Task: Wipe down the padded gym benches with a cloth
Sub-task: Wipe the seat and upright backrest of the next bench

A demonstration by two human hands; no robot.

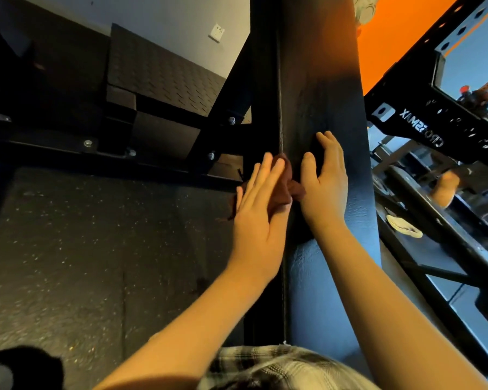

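The black padded bench (316,94) runs away from me over a speckled rubber floor (82,249), with a white wall (181,18) and a socket (216,32) beyond; my left hand (258,209) presses the brown cloth (282,187) against the bench's left edge with straight fingers; my right hand (326,181) rests flat on top, holding nothing.

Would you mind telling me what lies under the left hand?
A crumpled brown cloth, pressed by the left hand against the black bench pad near its seam. The palm covers much of the cloth, so its full extent is hidden.
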